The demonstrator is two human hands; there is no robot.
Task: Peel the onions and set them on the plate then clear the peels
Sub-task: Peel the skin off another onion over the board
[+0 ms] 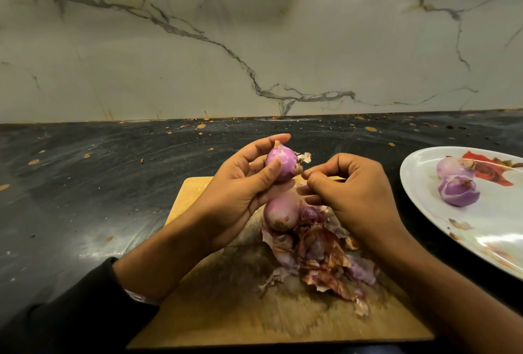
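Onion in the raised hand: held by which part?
The left hand grips the onion round its body, thumb in front; the right hand fingers pinch a peel scrap.

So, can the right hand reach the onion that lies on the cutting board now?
Probably yes. The right hand hovers just right of the onion on the board, with nothing between them. But its fingers are pinching a bit of peel, which it would need to drop first.
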